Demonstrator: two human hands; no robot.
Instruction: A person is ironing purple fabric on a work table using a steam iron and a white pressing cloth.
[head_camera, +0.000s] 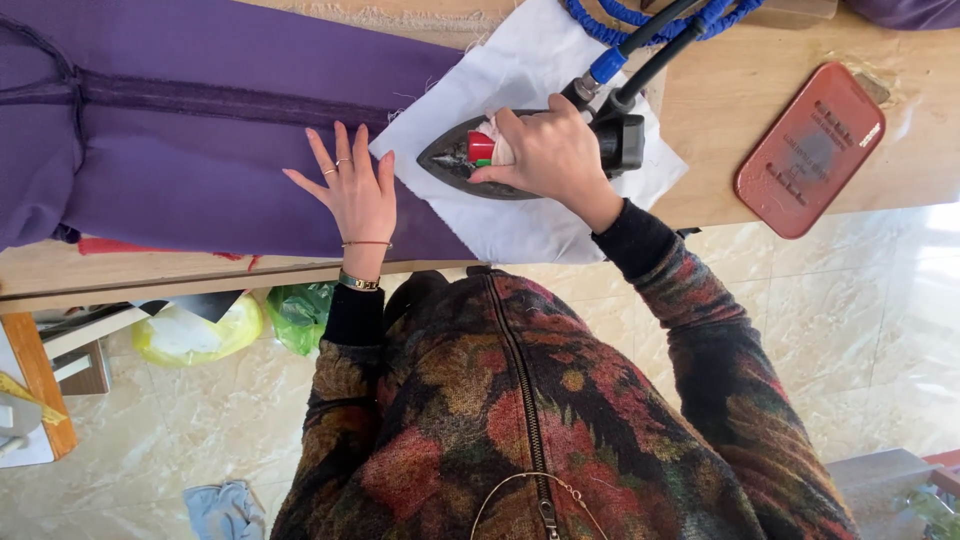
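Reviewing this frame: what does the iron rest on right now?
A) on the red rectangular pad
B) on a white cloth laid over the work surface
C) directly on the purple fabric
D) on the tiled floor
B: the iron, gripped by the right hand, sits on the white cloth, while the left hand lies flat on the purple fabric and the red pad lies apart, bare.

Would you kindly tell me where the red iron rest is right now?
In the head view, the red iron rest lies flat on the wooden table, right of the iron gripped by the right hand, near the table's front edge.
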